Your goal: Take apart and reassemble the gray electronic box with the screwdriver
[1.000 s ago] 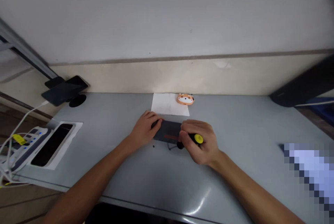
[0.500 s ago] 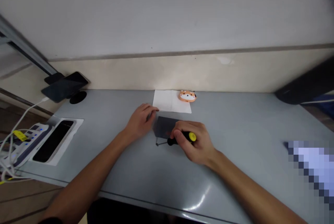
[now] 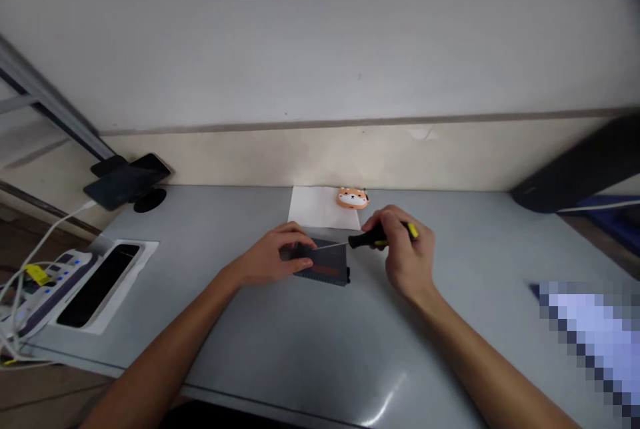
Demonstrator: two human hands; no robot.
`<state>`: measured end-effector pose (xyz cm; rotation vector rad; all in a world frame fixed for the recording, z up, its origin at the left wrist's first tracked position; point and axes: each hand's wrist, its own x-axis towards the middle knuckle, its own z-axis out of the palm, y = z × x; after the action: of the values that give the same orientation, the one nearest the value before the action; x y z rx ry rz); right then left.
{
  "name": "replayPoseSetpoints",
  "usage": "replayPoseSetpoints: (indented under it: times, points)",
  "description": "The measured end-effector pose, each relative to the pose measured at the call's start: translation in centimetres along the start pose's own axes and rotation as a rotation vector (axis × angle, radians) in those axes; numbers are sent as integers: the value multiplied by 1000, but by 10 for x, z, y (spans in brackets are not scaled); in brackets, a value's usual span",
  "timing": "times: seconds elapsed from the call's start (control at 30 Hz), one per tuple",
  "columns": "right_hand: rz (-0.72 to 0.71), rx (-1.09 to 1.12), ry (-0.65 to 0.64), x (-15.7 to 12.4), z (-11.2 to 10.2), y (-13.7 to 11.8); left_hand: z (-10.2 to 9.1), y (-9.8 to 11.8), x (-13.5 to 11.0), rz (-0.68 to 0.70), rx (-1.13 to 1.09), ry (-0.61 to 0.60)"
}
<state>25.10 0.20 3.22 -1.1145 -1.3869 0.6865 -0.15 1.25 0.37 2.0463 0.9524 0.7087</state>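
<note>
My right hand (image 3: 407, 252) is wrapped round a screwdriver (image 3: 373, 237) with a black and yellow handle. Its thin shaft points left, level above a flat dark grey box (image 3: 330, 265) on the table. The tip ends by the fingers of my left hand (image 3: 273, 255). That hand grips the left end of the box, thumb in front and fingers behind, hiding this end. A small black part sticks out at the box's right edge. Whether the tip touches the box or the fingers, I cannot tell.
Behind the box lie a white paper (image 3: 315, 205) and an orange animal-faced case (image 3: 353, 198). At left are a phone on a stand (image 3: 127, 182), another phone (image 3: 100, 285) and a power strip (image 3: 60, 282) with cables. A dark cylinder (image 3: 575, 165) stands at the right.
My right hand has moved right and up with the screwdriver, uncovering the box. My left hand has come down onto the box's left end. The shaft tip now lies over the box.
</note>
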Motion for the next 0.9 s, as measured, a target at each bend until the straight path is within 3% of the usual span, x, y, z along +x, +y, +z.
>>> replayPoseSetpoints:
  times: [0.47,0.67,0.77,0.9]
  points:
    - [110,95,-2,8,3,10,17,-19,8,-7,4,160]
    - [147,128,57,15,-2,19,2,-34,22,-31,211,331]
    - [165,111,103,20,-6,25,-12,-45,39,-39,388,348]
    - [145,-4,184,27,-12,34,-19,-54,61,-22,500,282]
